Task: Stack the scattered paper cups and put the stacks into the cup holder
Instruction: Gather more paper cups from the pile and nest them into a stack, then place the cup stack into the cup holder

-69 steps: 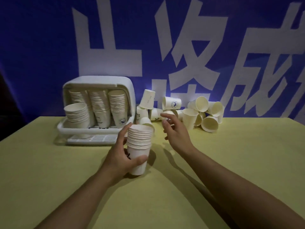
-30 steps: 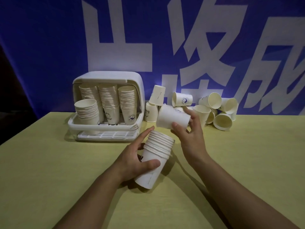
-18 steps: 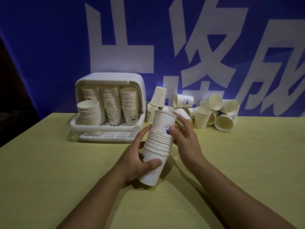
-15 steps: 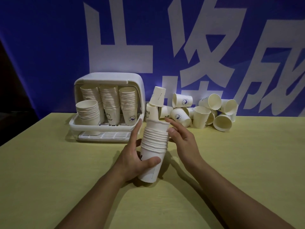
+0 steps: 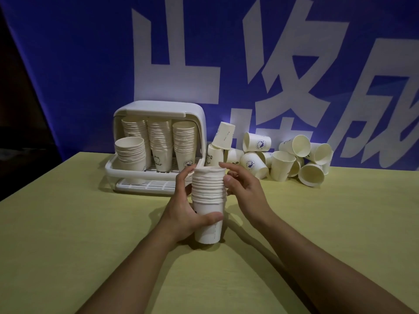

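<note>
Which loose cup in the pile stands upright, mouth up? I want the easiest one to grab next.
The upright cup in the middle of the pile, just right of the right hand. The others lie on their sides or tilt.

Bare forearms (image 5: 127,277), no sleeves/jewelry.

The cups (image 5: 257,145) are cream with blue logos. The table (image 5: 68,234) is yellow-green; the banner (image 5: 79,64) is blue with white characters.
</note>
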`<state>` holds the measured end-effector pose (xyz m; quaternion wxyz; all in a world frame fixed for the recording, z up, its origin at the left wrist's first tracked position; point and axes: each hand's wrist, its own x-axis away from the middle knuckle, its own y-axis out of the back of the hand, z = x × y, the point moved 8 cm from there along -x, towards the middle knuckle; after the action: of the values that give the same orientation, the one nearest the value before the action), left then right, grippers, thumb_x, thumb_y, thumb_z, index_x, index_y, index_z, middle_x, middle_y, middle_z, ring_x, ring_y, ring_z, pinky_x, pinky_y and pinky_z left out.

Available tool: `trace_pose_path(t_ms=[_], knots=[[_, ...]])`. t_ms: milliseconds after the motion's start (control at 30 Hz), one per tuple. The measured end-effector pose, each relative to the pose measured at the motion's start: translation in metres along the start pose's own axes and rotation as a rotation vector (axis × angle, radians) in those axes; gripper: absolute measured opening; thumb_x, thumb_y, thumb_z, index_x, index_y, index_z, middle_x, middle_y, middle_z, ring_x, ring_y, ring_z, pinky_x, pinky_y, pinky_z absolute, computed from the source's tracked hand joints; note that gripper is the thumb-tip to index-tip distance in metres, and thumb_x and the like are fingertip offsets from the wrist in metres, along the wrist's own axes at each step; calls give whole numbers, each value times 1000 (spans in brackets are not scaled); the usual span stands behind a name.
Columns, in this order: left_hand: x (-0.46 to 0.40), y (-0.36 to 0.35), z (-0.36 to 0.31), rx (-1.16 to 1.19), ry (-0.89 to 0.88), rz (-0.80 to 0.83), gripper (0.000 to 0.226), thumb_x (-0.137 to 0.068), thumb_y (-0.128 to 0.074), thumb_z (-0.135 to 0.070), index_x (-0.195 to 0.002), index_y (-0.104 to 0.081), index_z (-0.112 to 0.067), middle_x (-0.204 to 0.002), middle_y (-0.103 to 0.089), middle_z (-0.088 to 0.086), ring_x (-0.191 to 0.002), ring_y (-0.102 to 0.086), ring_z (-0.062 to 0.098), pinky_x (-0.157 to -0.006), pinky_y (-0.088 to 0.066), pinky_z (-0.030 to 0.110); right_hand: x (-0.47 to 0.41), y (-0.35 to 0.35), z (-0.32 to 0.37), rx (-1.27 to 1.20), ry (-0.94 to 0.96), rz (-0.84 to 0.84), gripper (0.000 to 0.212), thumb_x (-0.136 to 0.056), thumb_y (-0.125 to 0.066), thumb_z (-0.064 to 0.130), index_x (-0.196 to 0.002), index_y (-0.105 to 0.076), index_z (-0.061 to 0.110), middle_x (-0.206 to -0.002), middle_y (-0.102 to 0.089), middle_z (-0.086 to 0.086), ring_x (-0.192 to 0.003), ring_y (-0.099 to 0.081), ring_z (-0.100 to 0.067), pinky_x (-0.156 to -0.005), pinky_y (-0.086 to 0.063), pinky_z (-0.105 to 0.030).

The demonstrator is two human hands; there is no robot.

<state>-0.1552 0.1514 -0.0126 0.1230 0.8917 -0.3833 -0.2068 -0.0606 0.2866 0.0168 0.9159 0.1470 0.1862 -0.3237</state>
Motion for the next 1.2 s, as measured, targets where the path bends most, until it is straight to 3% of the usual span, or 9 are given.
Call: trace_pose_path(t_ms=[100, 200, 267, 433, 633, 833, 1000, 1100, 1200], knots=[[-1, 6, 4, 11, 20, -51, 110, -45, -88, -52, -131, -21, -68, -125, -60, -18, -114, -61, 12, -94, -55, 53, -8, -7, -7, -27, 8, -32, 24, -88, -57, 35, -106, -70, 43, -104, -69, -1, -98, -63, -25, -80, -58, -39], [-3, 10, 10, 38, 51, -72, 105, -46, -88, -51, -128, -25, -69, -123, -60, -15, -112, -62, 15, -91, -57, 54, -19, -14, -11, -67, 28, -85, 16, -89, -53, 29, -91, -68, 24, -88, -69, 8, -87, -63, -17, -72, -54, -28], [-5, 10, 11, 45, 66, -63, 103, -48, -89, -50, -127, -26, -70, -123, -58, -15, -112, -61, 17, -89, -58, 53, -25, -16, -16, -141, 14, -147, 23, -91, -48, 27, -81, -66, 18, -77, -66, 8, -78, -60, -14, -67, -52, -24], [-11, 25, 13, 84, 43, -181, 98, -47, -87, -54, -125, -30, -68, -129, -61, -2, -112, -63, 24, -89, -58, 55, -28, -16, -71, -432, -337, -309, 28, -102, -45, 30, -114, -68, 21, -74, -56, 1, -60, -50, -13, -55, -43, -32], [-11, 37, 10, 105, -42, -290, 72, -64, -66, -70, -127, -32, -67, -130, -59, -8, -103, -68, 9, -77, -59, 28, -30, -28, -81, -252, -341, -135, 20, -102, -48, 18, -118, -61, 20, -82, -58, -4, -62, -50, -17, -53, -42, -30], [-18, 54, -14, 40, -141, -342, 78, -75, -64, -67, -139, -23, -50, -135, -56, -3, -114, -63, 8, -94, -57, 41, -26, -34, -79, -197, -319, -69, 19, -99, -52, 14, -112, -63, 21, -74, -55, -2, -60, -47, -15, -51, -42, -26], [-34, 88, -45, -75, -187, -420, 73, -76, -63, -65, -136, -23, -54, -123, -52, -29, -99, -64, -8, -79, -56, 20, -27, -39, -84, -163, -292, -48, 18, -97, -53, 12, -97, -67, 23, -73, -57, -1, -58, -45, -16, -52, -39, -29], [-41, 104, -53, -167, -222, -482, 73, -84, -70, -51, -141, -25, -42, -124, -46, -31, -97, -66, 3, -74, -54, 19, -27, -43, -86, -110, -269, -29, 19, -96, -54, 14, -92, -67, 27, -67, -57, 3, -55, -44, -16, -55, -37, -32], [-51, 114, -49, -296, -221, -554, 73, -86, -78, -38, -136, -25, -38, -130, -45, -16, -104, -64, 18, -76, -55, 28, -28, -45, -88, -87, -257, -12, 20, -95, -54, 15, -92, -67, 29, -63, -55, 5, -55, -43, -17, -56, -36, -35]])
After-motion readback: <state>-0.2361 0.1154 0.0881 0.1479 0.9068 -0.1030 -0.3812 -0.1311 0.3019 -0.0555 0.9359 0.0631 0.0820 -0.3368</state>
